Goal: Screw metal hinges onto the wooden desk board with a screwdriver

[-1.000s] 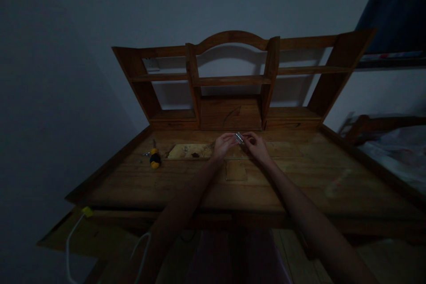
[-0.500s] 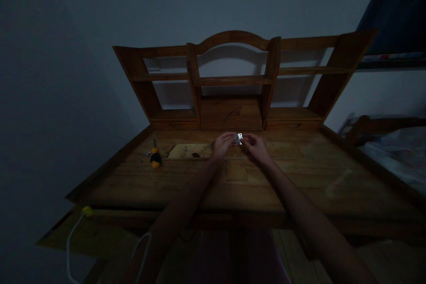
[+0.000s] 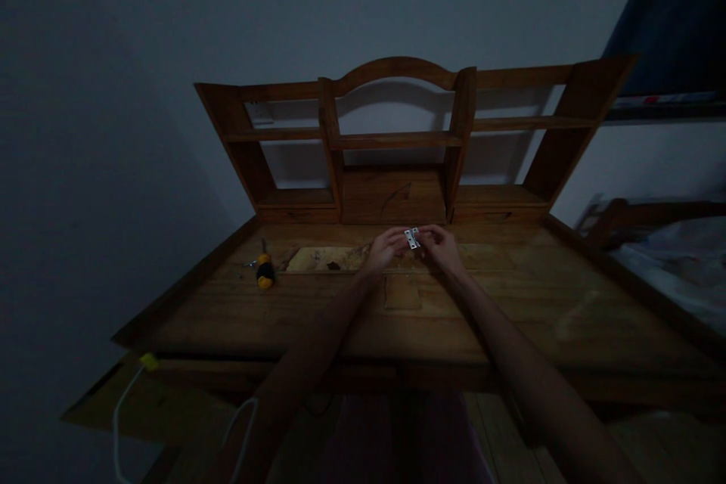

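Observation:
A small silvery metal hinge (image 3: 411, 239) with dark screw holes is held up over the desk, its leaves spread toward me. My left hand (image 3: 386, 248) grips its left edge between thumb and fingers. On the other side, my right hand (image 3: 441, 248) pinches the right edge. To the left on the desktop lies a yellow and black screwdriver (image 3: 265, 271), its shaft pointing away from me. Beside it are small metal pieces (image 3: 249, 264), too small to name.
The wooden desk (image 3: 215, 318) has a worn, peeled strip (image 3: 309, 259) across its surface. A wooden shelf unit (image 3: 397, 139) rises at the back. A white cord (image 3: 116, 423) with a yellow end hangs at the lower left. Whitish plastic (image 3: 674, 257) lies at the right.
The hinge has turned in my fingers, so both leaves with their holes now face me. Both hands have shifted slightly to the right.

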Tool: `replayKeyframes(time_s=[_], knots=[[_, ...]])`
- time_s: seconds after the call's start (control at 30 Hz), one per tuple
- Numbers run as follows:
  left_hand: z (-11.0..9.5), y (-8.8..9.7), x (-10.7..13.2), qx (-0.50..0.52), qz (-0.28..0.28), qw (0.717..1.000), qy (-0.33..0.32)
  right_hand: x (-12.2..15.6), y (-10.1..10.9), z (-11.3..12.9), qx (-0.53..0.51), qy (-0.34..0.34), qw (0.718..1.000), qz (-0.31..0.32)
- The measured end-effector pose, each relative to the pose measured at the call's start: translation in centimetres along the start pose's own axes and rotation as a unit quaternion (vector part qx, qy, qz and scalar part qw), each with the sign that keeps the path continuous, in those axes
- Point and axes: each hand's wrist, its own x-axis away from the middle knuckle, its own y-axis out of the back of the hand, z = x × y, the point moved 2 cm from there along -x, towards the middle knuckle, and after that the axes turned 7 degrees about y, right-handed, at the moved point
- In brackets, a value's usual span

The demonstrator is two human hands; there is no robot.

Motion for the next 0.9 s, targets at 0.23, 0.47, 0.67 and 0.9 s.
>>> replayKeyframes(time_s=[0.23,0.47,0.67,0.9], knots=[[-0.1,0.0,0.1,0.009,0.005,1.000,-0.006,0.0,0.0,0.0,0.010,0.010,1.000,-0.004],[0.1,0.1,0.0,0.007,0.006,1.000,-0.007,0.2,0.0,1.1,0.038,0.044,0.998,0.005],[0.1,0.2,-0.1,0.022,0.009,1.000,-0.013,0.3,-0.2,1.1,0.053,0.055,0.997,0.005],[0.5,0.6,-0.5,0.036,-0.012,0.999,-0.024,0.4,-0.5,1.0,-0.006,0.015,0.999,0.037]])
